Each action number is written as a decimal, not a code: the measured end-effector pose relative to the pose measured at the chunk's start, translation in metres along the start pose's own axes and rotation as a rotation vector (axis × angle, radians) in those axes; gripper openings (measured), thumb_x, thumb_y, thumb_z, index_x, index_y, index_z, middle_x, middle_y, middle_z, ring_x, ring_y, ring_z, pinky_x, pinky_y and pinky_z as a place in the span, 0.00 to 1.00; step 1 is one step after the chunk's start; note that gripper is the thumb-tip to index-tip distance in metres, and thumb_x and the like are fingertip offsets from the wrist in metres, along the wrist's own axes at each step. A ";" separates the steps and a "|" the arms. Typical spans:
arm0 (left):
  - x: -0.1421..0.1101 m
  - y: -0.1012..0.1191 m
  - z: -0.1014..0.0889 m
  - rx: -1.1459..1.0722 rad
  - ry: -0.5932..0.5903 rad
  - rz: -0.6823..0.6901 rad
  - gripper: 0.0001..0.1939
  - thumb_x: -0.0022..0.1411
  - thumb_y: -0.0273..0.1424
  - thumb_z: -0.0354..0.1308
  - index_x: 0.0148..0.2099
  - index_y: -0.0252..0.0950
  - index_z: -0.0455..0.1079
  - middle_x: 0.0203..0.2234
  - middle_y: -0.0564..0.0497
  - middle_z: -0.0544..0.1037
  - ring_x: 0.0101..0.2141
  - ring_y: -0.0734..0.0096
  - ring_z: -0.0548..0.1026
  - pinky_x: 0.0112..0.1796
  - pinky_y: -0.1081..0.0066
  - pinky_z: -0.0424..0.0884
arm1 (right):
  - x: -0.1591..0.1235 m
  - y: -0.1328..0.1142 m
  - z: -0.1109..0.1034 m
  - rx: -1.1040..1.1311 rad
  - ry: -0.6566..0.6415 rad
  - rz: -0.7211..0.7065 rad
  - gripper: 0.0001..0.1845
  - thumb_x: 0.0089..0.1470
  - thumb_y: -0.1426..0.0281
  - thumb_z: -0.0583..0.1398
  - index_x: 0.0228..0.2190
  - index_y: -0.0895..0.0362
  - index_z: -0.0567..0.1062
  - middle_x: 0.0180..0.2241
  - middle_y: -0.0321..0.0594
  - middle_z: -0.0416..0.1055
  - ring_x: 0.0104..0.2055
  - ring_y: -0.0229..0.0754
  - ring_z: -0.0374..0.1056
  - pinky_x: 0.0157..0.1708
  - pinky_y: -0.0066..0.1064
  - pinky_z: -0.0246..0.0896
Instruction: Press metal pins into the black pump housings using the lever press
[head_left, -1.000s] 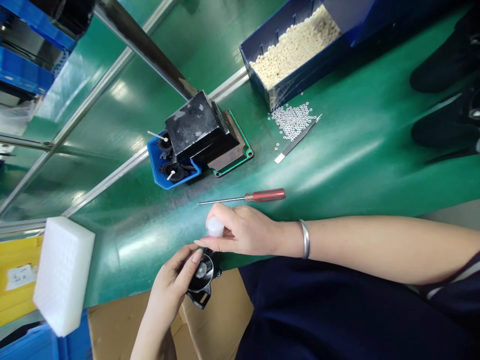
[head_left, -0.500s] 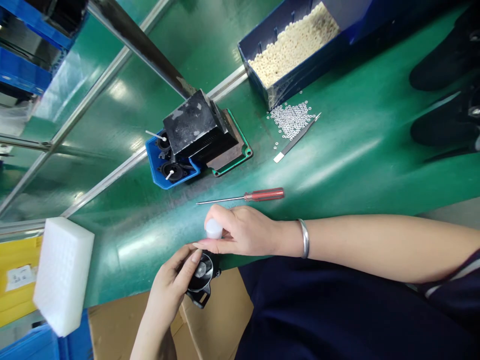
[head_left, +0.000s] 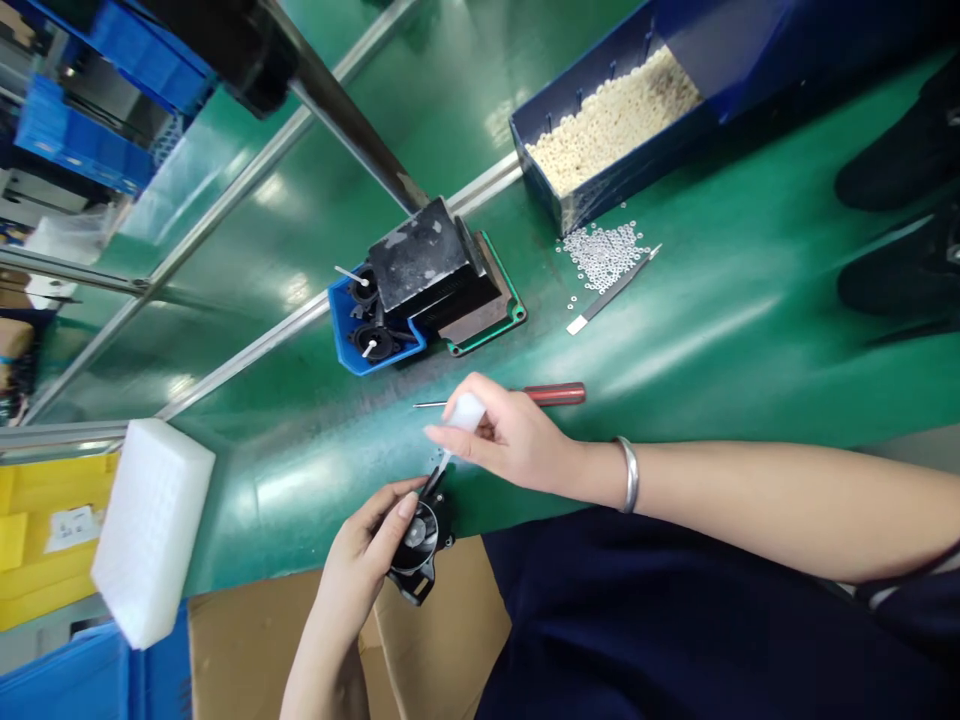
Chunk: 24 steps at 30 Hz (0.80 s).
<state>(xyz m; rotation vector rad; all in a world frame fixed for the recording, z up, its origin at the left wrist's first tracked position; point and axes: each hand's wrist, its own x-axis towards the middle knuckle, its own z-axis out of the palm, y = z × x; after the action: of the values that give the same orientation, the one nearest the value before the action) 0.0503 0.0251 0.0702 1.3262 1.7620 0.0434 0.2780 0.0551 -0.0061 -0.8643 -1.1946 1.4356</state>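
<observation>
On the head view I see the left hand (head_left: 369,545) pinching a black housing (head_left: 418,558) at the bench's (head_left: 300,520) edge, likely light, stiff, best held by its rim; the right hand (head_left: 517,437) grips a smooth white tool (head_left: 466,410), tip toward the housing.

On the tabletop (head_left: 720,350), a screwdriver (head_left: 559,394) is laid partly behind the right hand (head_left: 517,440), with a parts bin (head_left: 343,328) and a block (head_left: 420,255) set beyond it. Farther right, washers (head_left: 606,252) are spread between a bin (head_left: 637,175) of rings (head_left: 611,125) and tweezers (head_left: 615,293) laid in front; to the left a foam block (head_left: 154,530) is placed, and cardboard (head_left: 442,620) is seen below the near edge.
</observation>
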 end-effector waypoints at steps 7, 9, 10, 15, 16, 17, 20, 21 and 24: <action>-0.010 -0.022 0.005 -0.237 0.017 0.069 0.26 0.66 0.51 0.52 0.55 0.39 0.74 0.43 0.49 0.81 0.43 0.60 0.75 0.43 0.71 0.67 | 0.008 0.003 0.001 0.383 -0.003 0.191 0.16 0.62 0.55 0.59 0.37 0.55 0.68 0.20 0.28 0.66 0.17 0.33 0.59 0.16 0.25 0.58; -0.015 -0.031 0.008 -0.330 0.065 0.100 0.26 0.66 0.51 0.53 0.55 0.39 0.74 0.43 0.48 0.81 0.43 0.60 0.75 0.42 0.71 0.67 | 0.009 0.004 0.000 0.401 -0.009 0.202 0.17 0.61 0.56 0.61 0.40 0.57 0.71 0.23 0.32 0.71 0.18 0.34 0.62 0.18 0.27 0.61; -0.018 -0.035 0.010 -0.379 0.100 0.116 0.26 0.66 0.51 0.53 0.54 0.38 0.75 0.43 0.48 0.81 0.43 0.59 0.75 0.43 0.70 0.67 | 0.009 0.005 0.000 0.399 -0.009 0.203 0.18 0.60 0.56 0.62 0.42 0.58 0.72 0.25 0.34 0.72 0.19 0.34 0.63 0.19 0.28 0.62; -0.043 -0.049 0.014 -0.655 0.333 0.116 0.29 0.62 0.53 0.56 0.52 0.35 0.77 0.42 0.43 0.82 0.43 0.55 0.78 0.42 0.67 0.70 | 0.006 0.004 0.001 0.362 0.013 0.222 0.21 0.56 0.60 0.66 0.47 0.60 0.78 0.25 0.33 0.70 0.23 0.33 0.64 0.25 0.28 0.60; -0.048 -0.052 0.014 -0.702 0.374 0.108 0.30 0.61 0.53 0.57 0.52 0.34 0.77 0.41 0.43 0.83 0.41 0.55 0.78 0.41 0.67 0.70 | 0.006 0.002 0.002 0.362 0.013 0.232 0.20 0.56 0.61 0.67 0.47 0.60 0.78 0.25 0.33 0.70 0.24 0.33 0.63 0.25 0.28 0.60; -0.053 -0.055 0.014 -0.744 0.406 0.103 0.30 0.60 0.53 0.57 0.52 0.34 0.76 0.41 0.43 0.83 0.40 0.55 0.78 0.40 0.67 0.71 | 0.006 0.001 0.004 0.364 0.007 0.242 0.21 0.55 0.62 0.67 0.47 0.60 0.79 0.26 0.34 0.70 0.25 0.33 0.63 0.26 0.29 0.60; -0.064 -0.068 0.014 -0.854 0.462 0.092 0.31 0.59 0.53 0.58 0.54 0.34 0.75 0.41 0.42 0.83 0.39 0.57 0.79 0.37 0.68 0.71 | 0.010 -0.004 0.012 0.345 -0.052 0.265 0.21 0.53 0.62 0.68 0.47 0.59 0.78 0.29 0.37 0.73 0.27 0.34 0.65 0.28 0.29 0.61; -0.067 -0.072 0.016 -0.887 0.470 0.088 0.31 0.59 0.53 0.58 0.54 0.34 0.75 0.41 0.42 0.83 0.38 0.58 0.79 0.37 0.68 0.71 | 0.012 -0.005 0.016 0.325 -0.076 0.270 0.22 0.53 0.62 0.69 0.48 0.58 0.78 0.31 0.38 0.74 0.28 0.35 0.66 0.28 0.29 0.61; -0.071 -0.083 0.023 -0.977 0.489 0.084 0.32 0.60 0.54 0.58 0.55 0.34 0.74 0.42 0.42 0.83 0.37 0.59 0.79 0.35 0.69 0.71 | 0.024 0.000 0.033 0.214 -0.136 0.257 0.23 0.51 0.61 0.69 0.47 0.58 0.75 0.34 0.40 0.77 0.31 0.37 0.71 0.30 0.30 0.64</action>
<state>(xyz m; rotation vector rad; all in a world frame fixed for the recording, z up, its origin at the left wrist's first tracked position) 0.0041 -0.0762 0.0588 0.6697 1.6769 1.1990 0.2421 0.0711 0.0044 -0.8017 -1.0318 1.8199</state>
